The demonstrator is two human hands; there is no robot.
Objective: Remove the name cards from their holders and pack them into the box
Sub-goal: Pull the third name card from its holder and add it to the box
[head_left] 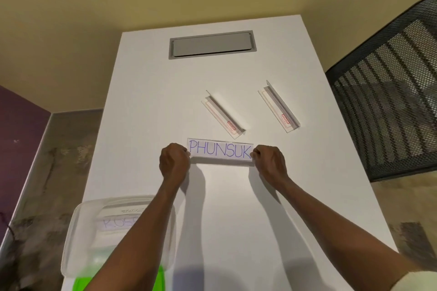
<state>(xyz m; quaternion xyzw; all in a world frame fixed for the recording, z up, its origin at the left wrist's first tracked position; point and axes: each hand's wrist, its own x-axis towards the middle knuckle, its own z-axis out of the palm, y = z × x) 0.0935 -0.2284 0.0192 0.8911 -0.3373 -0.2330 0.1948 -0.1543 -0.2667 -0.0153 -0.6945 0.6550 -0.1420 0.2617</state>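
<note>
A white name card reading PHUNSUK sits in a clear acrylic holder at the middle of the white table. My left hand pinches the left end of the card and holder. My right hand pinches the right end. Two empty clear holders lie beyond: one in the middle, one to the right. A translucent plastic box stands at the near left, partly hidden by my left forearm, with a card inside it.
The white table has a grey cable hatch at its far end. A black mesh chair back stands at the right edge. A green lid shows under the box. The floor lies to the left.
</note>
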